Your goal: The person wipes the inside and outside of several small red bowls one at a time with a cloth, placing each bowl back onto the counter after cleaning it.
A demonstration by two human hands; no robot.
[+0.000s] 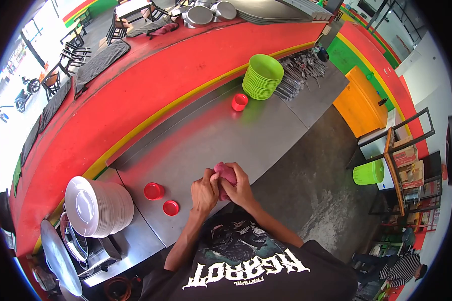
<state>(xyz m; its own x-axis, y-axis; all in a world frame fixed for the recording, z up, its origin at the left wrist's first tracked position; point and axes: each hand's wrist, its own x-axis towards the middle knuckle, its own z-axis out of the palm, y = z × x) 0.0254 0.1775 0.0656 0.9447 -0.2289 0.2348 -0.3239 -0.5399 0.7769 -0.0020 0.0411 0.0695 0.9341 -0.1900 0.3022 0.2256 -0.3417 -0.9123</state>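
Note:
Both hands are closed around a bunched dark pink cloth [227, 173], held just above the near edge of the metal counter [196, 145]. My left hand [204, 191] grips it from the left with the fingers curled in. From the right, my right hand [239, 186] wraps the cloth. Whether anything is inside the cloth is hidden. Two small red cups [154, 190] stand on the counter left of my left hand. Farther off, another red cup [239, 102] stands beside a stack of lime green bowls [263, 75].
Stacked white plates [110, 208] stand at the left, near a large metal lid [60, 258]. Loose cutlery [301, 72] lies past the bowls. A red wall [150, 85] borders the counter's far side, with metal pots [200, 16] on top. A person [397, 268] is at lower right.

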